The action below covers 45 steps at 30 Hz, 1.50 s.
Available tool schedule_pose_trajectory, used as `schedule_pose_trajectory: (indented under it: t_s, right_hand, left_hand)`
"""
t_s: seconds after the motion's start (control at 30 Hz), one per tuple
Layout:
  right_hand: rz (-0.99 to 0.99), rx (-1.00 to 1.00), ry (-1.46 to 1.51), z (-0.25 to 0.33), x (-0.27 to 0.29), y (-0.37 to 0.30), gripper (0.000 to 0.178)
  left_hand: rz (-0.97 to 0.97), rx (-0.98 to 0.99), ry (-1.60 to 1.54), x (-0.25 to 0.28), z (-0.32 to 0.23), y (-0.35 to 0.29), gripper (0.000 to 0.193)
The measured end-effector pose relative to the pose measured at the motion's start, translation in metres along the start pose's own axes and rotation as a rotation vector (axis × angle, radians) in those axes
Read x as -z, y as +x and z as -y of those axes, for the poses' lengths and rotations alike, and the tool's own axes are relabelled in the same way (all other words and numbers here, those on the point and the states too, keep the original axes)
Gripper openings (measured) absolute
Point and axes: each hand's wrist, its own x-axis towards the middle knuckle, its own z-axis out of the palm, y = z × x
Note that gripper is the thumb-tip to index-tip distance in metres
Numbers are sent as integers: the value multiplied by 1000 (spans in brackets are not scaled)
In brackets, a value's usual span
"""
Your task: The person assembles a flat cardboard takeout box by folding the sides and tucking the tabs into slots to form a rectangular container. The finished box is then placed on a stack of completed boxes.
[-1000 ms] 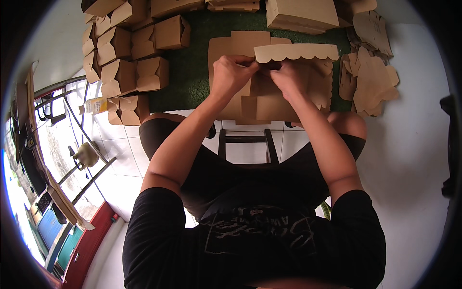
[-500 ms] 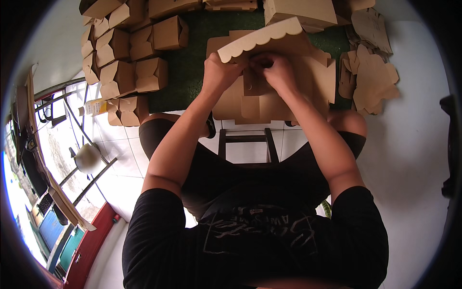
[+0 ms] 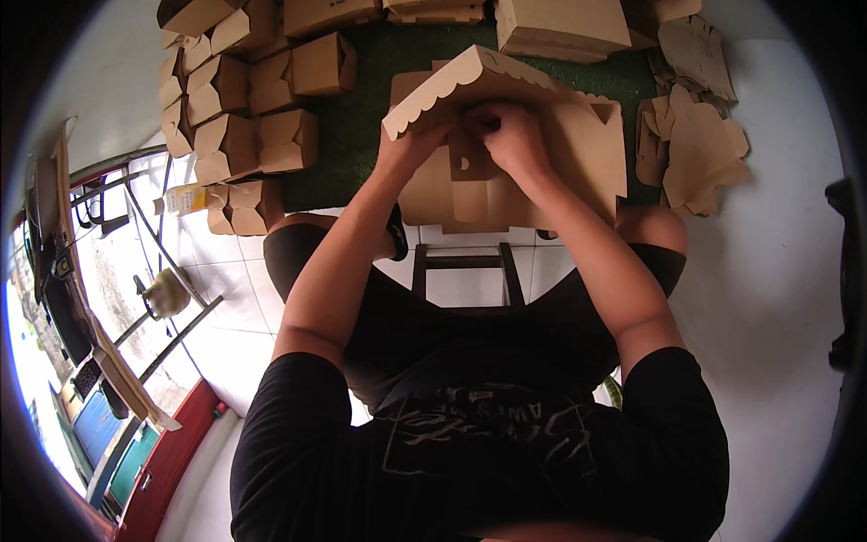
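In front of me is a partly folded brown cardboard box (image 3: 578,135), with a scalloped flap (image 3: 442,86) standing up and bent at a corner on its far side. My left hand (image 3: 411,152) is closed on the box's left part, its fingertips hidden beneath the scalloped flap. My right hand (image 3: 515,140) sits just to the right, fingers curled in a pinch on the cardboard under the same flap. Between the hands a narrow panel (image 3: 467,164) with a small half-moon cut stands up from the flat base. Flat cardboard flaps spread toward my knees.
Several folded cartons (image 3: 221,144) are stacked at the left of the green table surface (image 3: 348,117). A larger box (image 3: 562,27) stands at the back. Flat cardboard blanks (image 3: 703,149) lie at the right. A dark stool frame (image 3: 465,262) shows below.
The scalloped flap has turned from one straight strip into a bent corner, its left end lower and its right side now folded along. Both hands have shifted slightly nearer and stay on the cardboard.
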Motion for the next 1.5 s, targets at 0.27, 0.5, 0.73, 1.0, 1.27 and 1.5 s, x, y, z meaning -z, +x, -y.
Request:
schedule_pose_trajectory:
  t_s: [0.27,0.5,0.73,1.0,1.27,1.5]
  right_hand:
    - [54,2,-45,-5,-2,2,21]
    - [62,36,-65,-10,-3,3,22]
    - [96,-12,-37,-11,-2,5,22]
    - [95,28,-49,-8,-1,5,23]
    - [98,50,-103,-14,0,7,25]
    - [96,41,-89,-15,1,8,26]
  left_hand:
    - [-128,-137,293,8,63,9,48]
    - [-141,-272,379,8,46,-1,44]
    - [71,100,117,9,0,-15,43]
    - [-101,-35,365,11,58,-4,54]
    - [-129,-256,412,14,83,3,51]
    - [-89,-339,351,8,47,-11,44]
